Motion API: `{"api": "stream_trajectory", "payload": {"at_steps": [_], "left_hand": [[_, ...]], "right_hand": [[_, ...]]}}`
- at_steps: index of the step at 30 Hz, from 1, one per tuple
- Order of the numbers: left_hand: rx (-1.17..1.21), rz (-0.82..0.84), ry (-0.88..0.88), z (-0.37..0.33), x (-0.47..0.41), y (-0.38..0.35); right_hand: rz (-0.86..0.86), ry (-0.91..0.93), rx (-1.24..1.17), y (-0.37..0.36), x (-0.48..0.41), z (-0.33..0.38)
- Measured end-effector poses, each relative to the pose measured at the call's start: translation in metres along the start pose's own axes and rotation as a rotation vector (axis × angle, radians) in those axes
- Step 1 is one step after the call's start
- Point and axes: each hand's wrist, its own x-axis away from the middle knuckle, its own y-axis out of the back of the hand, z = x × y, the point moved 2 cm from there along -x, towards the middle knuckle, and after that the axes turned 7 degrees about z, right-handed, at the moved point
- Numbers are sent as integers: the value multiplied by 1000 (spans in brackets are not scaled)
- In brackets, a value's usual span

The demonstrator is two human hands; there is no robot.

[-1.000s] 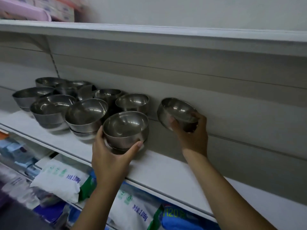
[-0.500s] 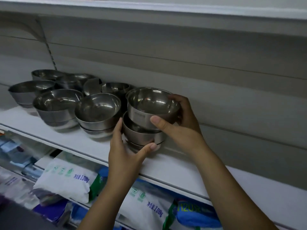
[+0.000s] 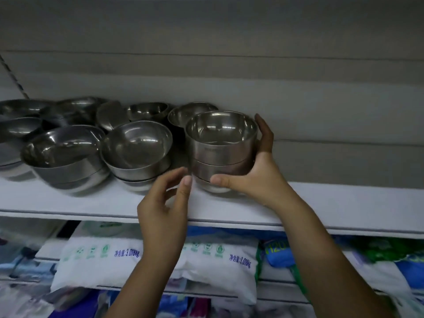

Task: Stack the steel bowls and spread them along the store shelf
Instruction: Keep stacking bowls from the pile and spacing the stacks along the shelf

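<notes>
Far left of shelf (image 3: 68, 203): loose steel bowls (image 3: 62, 152) crowded, some nested, rims touching. Next, two-bowl pile (image 3: 137, 150) near shelf front. Left hand (image 3: 165, 203) released, fingers spread, just beside tall stack (image 3: 221, 152), not gripping. Stack sits on shelf mid-right. Right hand (image 3: 257, 171) grasping stack, thumb at base, fingers behind. Judgement: bowls light, stiff, slick, polished; nested pile may slide, so take hold low, around walls. Faint stamp on upper bowl, unreadable. Below: white bags (image 3: 103, 255) printed "3.018kg".
</notes>
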Motion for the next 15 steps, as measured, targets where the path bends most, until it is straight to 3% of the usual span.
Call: {"api": "stream_trajectory", "payload": {"at_steps": [3, 6, 15], "left_hand": [[-107, -204, -116, 4, 0, 15], [-134, -330, -79, 9, -5, 29], [-340, -180, -14, 34, -35, 45]], "right_hand": [[-84, -25, 8, -9, 4, -2], [-149, -11, 13, -15, 6, -3], [-325, 75, -37, -34, 9, -7]]}}
